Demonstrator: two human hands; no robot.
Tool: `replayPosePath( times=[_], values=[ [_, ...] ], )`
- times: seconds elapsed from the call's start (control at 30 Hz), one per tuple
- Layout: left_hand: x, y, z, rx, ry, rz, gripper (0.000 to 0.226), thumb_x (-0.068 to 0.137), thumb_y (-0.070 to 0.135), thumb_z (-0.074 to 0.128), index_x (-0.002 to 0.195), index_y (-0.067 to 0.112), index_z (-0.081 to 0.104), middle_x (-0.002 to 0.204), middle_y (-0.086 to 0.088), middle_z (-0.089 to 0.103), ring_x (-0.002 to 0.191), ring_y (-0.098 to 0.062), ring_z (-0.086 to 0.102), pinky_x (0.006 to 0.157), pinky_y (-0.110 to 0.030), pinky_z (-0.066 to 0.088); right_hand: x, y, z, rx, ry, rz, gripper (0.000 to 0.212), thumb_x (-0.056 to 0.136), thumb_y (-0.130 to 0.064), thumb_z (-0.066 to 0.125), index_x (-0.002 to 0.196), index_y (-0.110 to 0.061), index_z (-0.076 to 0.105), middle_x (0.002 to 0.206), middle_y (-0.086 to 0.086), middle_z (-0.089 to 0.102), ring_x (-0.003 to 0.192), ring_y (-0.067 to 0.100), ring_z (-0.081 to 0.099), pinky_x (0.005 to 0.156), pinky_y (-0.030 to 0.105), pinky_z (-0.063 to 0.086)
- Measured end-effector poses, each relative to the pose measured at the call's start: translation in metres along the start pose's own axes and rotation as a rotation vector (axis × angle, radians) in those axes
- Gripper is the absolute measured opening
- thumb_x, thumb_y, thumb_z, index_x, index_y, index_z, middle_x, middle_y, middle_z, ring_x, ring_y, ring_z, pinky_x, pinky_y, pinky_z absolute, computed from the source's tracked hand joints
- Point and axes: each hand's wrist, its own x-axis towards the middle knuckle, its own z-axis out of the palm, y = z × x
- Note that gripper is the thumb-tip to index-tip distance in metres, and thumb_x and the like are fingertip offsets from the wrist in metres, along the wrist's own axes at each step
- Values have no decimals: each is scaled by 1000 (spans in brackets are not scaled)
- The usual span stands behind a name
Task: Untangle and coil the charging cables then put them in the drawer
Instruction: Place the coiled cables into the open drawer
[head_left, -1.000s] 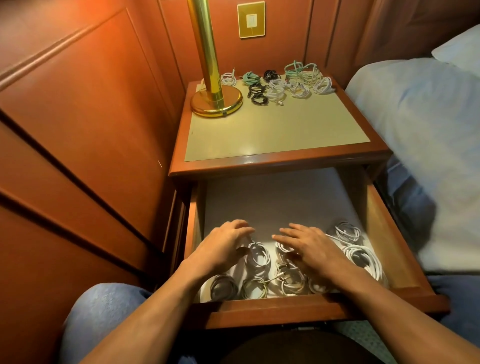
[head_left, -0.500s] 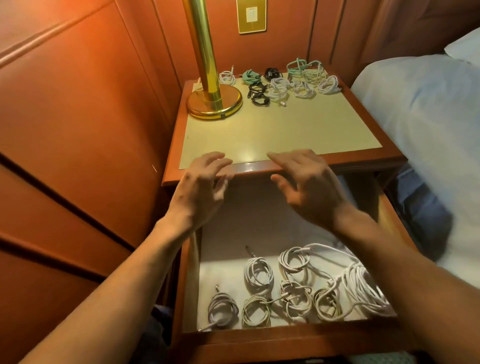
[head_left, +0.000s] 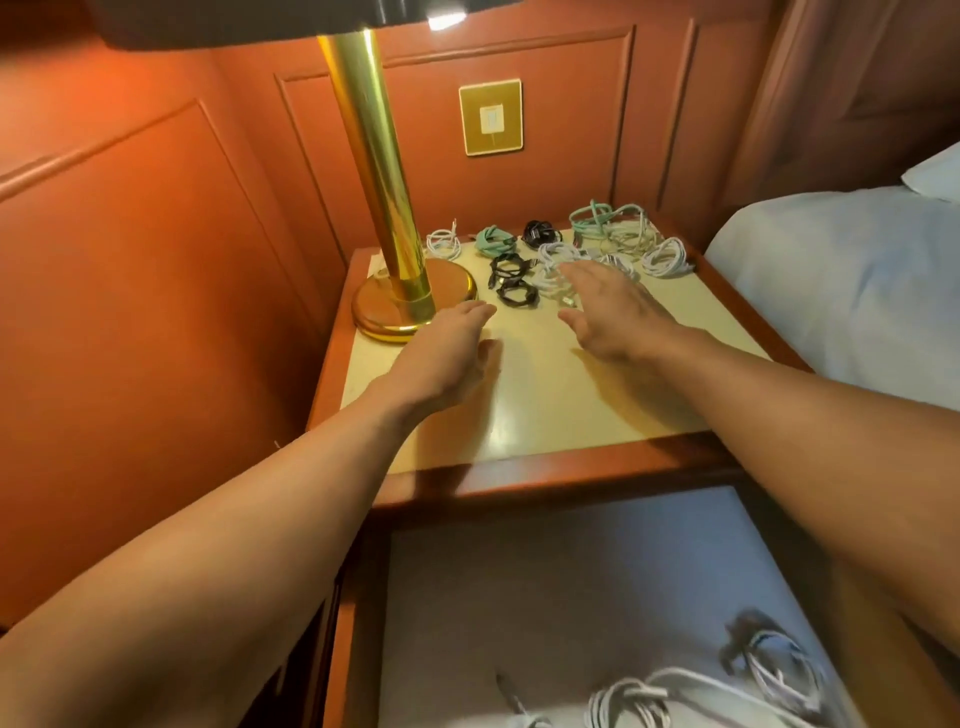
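Cables (head_left: 667, 257) crowd the back of my nightstand top, and a second lot, the drawer cables (head_left: 634, 696), lie white in the open drawer below. The bed (head_left: 857, 291) runs along my right under a pale sheet. The nightstand (head_left: 545, 405) stands between it and the panelled wall. Its drawer (head_left: 545, 571) is pulled out toward me and has a white lining. The lamp (head_left: 379, 182) rises from a brass base at the top's left rear.

My left hand (head_left: 447, 358) is over the top just beside that base, fingers straight and close together, holding nothing. My right hand (head_left: 613, 312) reaches further back, fingers stretched and a little spread. Its tips are at a white coil (head_left: 553, 254), but I cannot tell whether they touch it.

Black coils (head_left: 511, 283) lie between the lamp base and my right hand, with a mint coil (head_left: 493, 240) behind them.
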Motion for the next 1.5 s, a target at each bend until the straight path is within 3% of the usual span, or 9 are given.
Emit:
replayPosePath(
  times=[0.1, 0.23, 0.47, 0.7, 0.93, 1.03, 1.2, 1.37, 1.5],
  values=[
    [29, -1, 10, 68, 14, 9, 55, 104, 19, 49, 157, 19, 34, 164, -3, 34, 146, -29, 38, 117, -51, 36, 36, 15, 6, 20, 14, 77, 59, 104, -28, 54, 157, -22, 30, 162, 4, 34, 147, 28, 33, 119, 47, 31],
    [42, -1, 32, 189, -29, 51, 66, 100, 13, 40, 161, 29, 20, 168, 7, 23, 137, -26, 35, 104, -45, 29, 54, 28, 28, -17, -5, 58, 46, 103, -22, 55, 147, -32, 46, 154, -2, 44, 139, 27, 40, 113, 48, 37],
    [45, -5, 40, 106, 59, 20, 41, 108, 29, 35, 147, 26, 46, 143, -2, 49, 116, -23, 41, 94, -41, 30, 56, 28, 42, -180, 113, -194, 32, 103, -18, 52, 134, -21, 60, 140, -4, 54, 132, 21, 40, 103, 41, 29],
    [12, -5, 44, -42, 247, -40, 28, 100, 15, 60, 126, 11, 69, 115, -9, 65, 104, -27, 52, 89, -43, 47, 53, 15, 33, -139, -40, -48, 27, 98, -34, 57, 123, -24, 55, 126, 1, 53, 122, 27, 43, 107, 46, 37],
    [-48, 7, 34, -83, 253, -11, 29, 95, 15, 69, 124, 13, 72, 112, -7, 67, 101, -24, 57, 81, -27, 45, 11, 8, 22, -169, -69, -18, 22, 100, -32, 57, 113, -15, 63, 117, 6, 54, 122, 32, 47, 95, 42, 43],
    [-80, 8, 26, -97, 223, -8, 29, 94, 15, 71, 123, 15, 72, 115, -5, 66, 103, -22, 57, 83, -27, 47, -21, 3, 23, -172, -25, -115, 13, 96, -24, 61, 107, -19, 66, 103, -2, 48, 105, 27, 48, 79, 34, 37],
    [-134, 10, 3, -187, 158, -61, 26, 96, 12, 69, 121, 16, 75, 118, -4, 67, 109, -21, 57, 91, -32, 47, -79, -12, 26, -169, -2, -244, 23, 95, -20, 57, 114, -20, 69, 111, 2, 55, 103, 26, 48, 76, 32, 31],
    [-191, 10, -14, -176, 96, 54, 30, 92, 1, 70, 115, 19, 78, 117, -3, 72, 106, -21, 65, 90, -40, 57, -139, -40, 17, -179, -1, -377, 21, 96, -18, 60, 115, -16, 70, 115, 5, 61, 107, 26, 48, 82, 38, 38],
    [-247, 15, -16, -123, 85, 115, 28, 87, 0, 76, 110, 17, 79, 111, -2, 75, 101, -18, 69, 85, -37, 60, -188, -56, 31, -67, 129, -467, 24, 84, 0, 67, 102, -13, 73, 100, 8, 70, 89, 29, 54, 71, 39, 44]
  ],
)
